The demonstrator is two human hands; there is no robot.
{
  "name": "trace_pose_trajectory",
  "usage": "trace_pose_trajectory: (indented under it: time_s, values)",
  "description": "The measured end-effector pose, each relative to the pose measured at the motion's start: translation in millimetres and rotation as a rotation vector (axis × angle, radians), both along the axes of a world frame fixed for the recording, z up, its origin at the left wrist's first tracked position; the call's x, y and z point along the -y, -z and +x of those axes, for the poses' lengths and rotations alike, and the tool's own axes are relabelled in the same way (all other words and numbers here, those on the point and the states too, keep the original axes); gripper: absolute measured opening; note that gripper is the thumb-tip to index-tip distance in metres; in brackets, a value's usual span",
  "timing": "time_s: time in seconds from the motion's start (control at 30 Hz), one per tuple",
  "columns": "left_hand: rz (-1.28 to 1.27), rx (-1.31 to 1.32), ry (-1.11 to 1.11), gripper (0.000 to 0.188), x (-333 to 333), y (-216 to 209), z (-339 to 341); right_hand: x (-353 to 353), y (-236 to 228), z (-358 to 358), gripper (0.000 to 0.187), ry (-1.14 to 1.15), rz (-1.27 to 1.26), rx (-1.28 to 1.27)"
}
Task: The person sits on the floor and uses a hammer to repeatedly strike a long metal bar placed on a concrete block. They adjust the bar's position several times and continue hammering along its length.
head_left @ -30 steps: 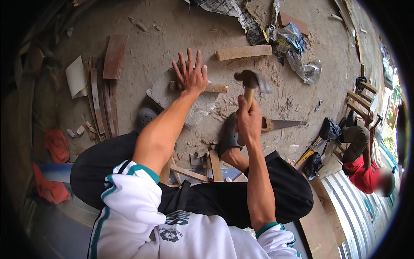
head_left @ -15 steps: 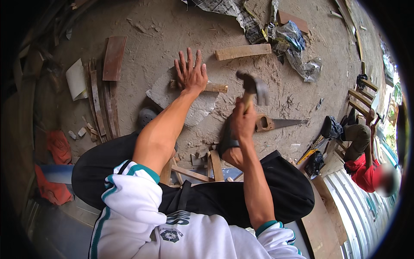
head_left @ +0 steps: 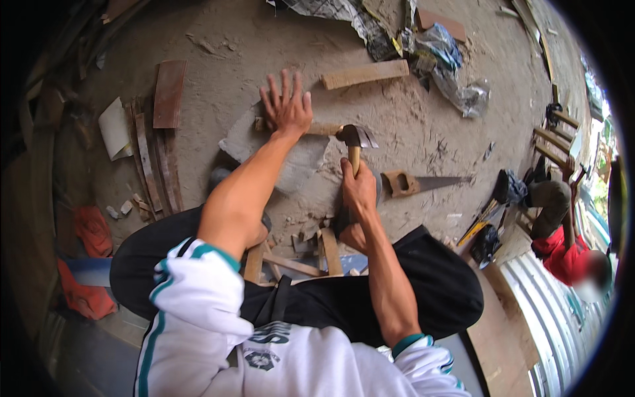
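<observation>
My left hand (head_left: 287,114) lay spread wide, fingers fanned, across the middle of a short stick of wood (head_left: 324,128). The stick rested on a rough grey slab (head_left: 301,165) on the ground, its left tip showing on one side of my hand and its right part jutting out on the other. My right hand (head_left: 359,188) was wrapped around the wooden handle of a claw hammer (head_left: 358,137), whose head was at the stick's right end, claw pointing away to the right. I could not tell whether the striking face touched the wood or was just beside it.

As far as I could judge, the hammering was partway along: the stick was in place and steadied, and the hammer was at its end. I could make out no nail and no split in the wood that showed, though my left hand hid its middle, so I could not say how many blows were left. Nothing was joined to the stick in any part I could see.

The other wood lay apart from this work. A thicker block (head_left: 365,74) sat on the ground beyond the hammer, and a reddish-brown board (head_left: 170,96) and some long strips (head_left: 147,155) lay off to the left. A handsaw (head_left: 426,182) lay to the right, out of my hands, and scrap pieces (head_left: 330,251) were heaped between my legs.
</observation>
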State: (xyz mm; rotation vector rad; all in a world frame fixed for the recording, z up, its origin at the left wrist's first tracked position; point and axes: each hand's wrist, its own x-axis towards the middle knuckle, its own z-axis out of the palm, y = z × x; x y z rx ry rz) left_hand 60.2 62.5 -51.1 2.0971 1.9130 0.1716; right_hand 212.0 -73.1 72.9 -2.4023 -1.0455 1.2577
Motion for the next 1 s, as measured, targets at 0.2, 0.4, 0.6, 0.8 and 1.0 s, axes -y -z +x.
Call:
trace_pose_trajectory:
  time_s: [0.2, 0.4, 0.6, 0.8, 1.0]
  values:
    - [0.052, -0.008, -0.019, 0.062, -2, 4, -5, -25, -27, 11, 0.041, 0.373, 0.131, -0.343]
    - [0.025, -0.004, -0.029, 0.061, 0, 2, -6, -49, -35, 30, 0.047, 0.565, 0.109, -0.549]
    - [0.018, -0.014, -0.001, 0.061, -4, 3, -3, -43, -5, 46, 0.046, 0.571, -0.099, -0.624]
    - [0.003, 0.006, 0.012, 0.061, 0, 1, -7, -74, -36, 76, 0.046, 0.523, -0.193, -0.554]
    - [-0.001, 0.009, 0.014, 0.062, 1, 1, -4, -73, -21, 65, 0.047, 0.267, -0.233, -0.461]
